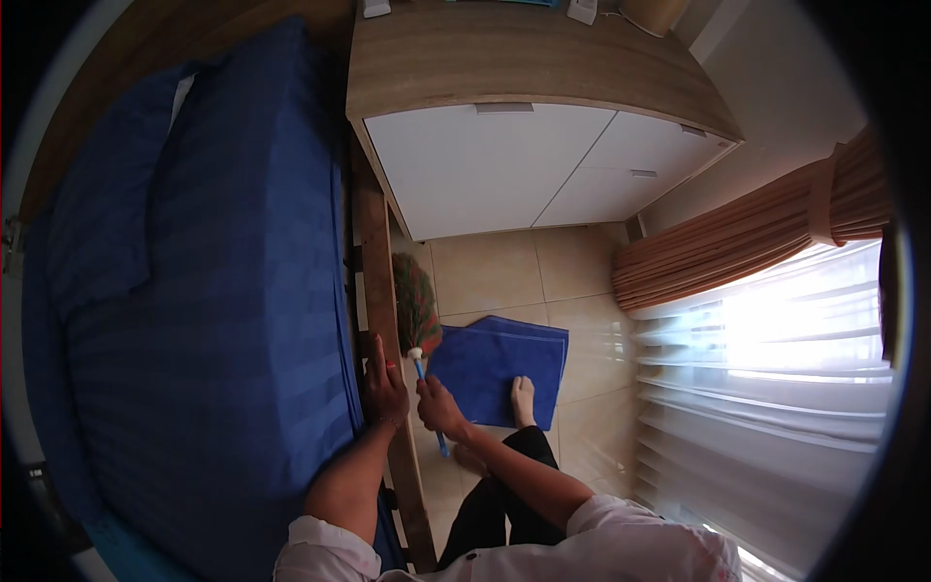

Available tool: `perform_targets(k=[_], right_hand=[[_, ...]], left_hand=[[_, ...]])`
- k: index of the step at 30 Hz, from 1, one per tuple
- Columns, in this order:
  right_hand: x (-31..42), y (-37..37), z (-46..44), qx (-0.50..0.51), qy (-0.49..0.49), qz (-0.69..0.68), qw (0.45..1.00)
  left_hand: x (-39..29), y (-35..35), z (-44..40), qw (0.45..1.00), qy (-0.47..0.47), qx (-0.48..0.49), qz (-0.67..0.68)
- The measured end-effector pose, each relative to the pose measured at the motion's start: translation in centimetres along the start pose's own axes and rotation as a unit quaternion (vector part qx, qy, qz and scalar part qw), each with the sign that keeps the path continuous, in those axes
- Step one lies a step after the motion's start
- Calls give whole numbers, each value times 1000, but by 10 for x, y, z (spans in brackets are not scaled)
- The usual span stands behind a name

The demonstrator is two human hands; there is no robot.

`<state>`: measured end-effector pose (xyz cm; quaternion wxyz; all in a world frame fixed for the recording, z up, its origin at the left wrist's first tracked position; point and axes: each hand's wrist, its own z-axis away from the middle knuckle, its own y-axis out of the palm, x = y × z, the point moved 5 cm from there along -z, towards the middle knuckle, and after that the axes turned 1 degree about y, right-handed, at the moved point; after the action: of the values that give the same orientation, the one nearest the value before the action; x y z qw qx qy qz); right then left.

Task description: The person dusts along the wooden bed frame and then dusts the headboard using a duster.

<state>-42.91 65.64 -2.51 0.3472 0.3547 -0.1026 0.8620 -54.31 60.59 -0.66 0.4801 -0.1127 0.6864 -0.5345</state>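
Observation:
My right hand (441, 407) is closed round the blue handle of a feather duster (415, 301). The duster's red and green feathers point away from me, beside the bed's wooden side rail (381, 281). My left hand (385, 388) rests on that rail with its fingers stretched out, holding nothing. Left of the rail lies the mattress with its dark blue striped sheet (213, 330). Below my right hand, the duster handle's lower end shows above the floor.
A blue mat (495, 364) lies on the tiled floor (485, 272), with my bare foot on it. A white-fronted cabinet (485, 165) with a wooden top stands ahead. Brown curtains (727, 233) and a sheer white curtain (766, 398) hang at the right.

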Motion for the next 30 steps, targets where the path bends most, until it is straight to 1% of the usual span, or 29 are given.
perform_targets(k=[2,3,5,6,8,9,11,12,14,15,17,18,19,20,21,22,23,25,26,27,28,30], right_hand=[[39,-10,-25,-70,-141,78,984],[33,-12,-37,-67,-142,81,984],[32,-18,-43,-141,-267,137,943],[23,-19,-37,-140,-268,139,943],[-9,-21,-25,-76,-128,177,973],[-13,-24,-16,-72,-128,181,972],[-26,-27,-5,-27,-32,138,990],[-23,-28,-9,-25,-32,141,989],[-13,-27,-21,-7,-23,84,996],[-4,-27,-32,-4,-25,88,996],[34,-30,-62,-34,-136,68,988],[56,-33,-72,-31,-137,70,988],[80,-36,-77,-16,-110,67,992],[91,-37,-80,-2,-82,64,995],[75,-36,-88,0,-80,67,995],[62,-35,-89,-43,-174,131,975],[47,-36,-86,-84,-269,193,940],[8,-40,-73,-39,-214,200,955],[7,-43,-58,38,-46,120,991],[11,-43,-29,112,126,35,985],[18,-46,-23,115,124,40,985],[19,-43,-11,193,189,-64,961]], left_hand=[[-1,1,0,1000,1,-12,1],[-2,0,0,1000,4,-25,1],[-1,-1,1,1000,3,-20,7],[-2,-2,-1,1000,6,-17,13],[-9,-8,-4,1000,14,-20,13],[-11,-10,-3,1000,23,-16,9],[-9,-9,-4,999,25,-20,14],[-9,-9,-5,999,34,-25,19],[-6,-7,-6,998,40,-33,35],[-8,-8,-7,997,50,-38,48],[-12,-13,-8,998,38,-27,34],[-14,-14,-9,999,29,-11,21],[-16,-16,-9,999,26,-13,21],[-14,-15,-10,1000,5,15,12],[-12,-13,-9,999,-17,43,5],[-12,-12,-7,999,-20,41,7],[-11,-11,-7,999,-21,39,12],[-11,-12,-10,999,-26,28,20],[-14,-14,-11,999,-10,17,29],[-16,-16,-11,999,5,6,38],[-15,-17,-11,999,2,2,39],[-14,-15,-11,999,-10,24,30]])
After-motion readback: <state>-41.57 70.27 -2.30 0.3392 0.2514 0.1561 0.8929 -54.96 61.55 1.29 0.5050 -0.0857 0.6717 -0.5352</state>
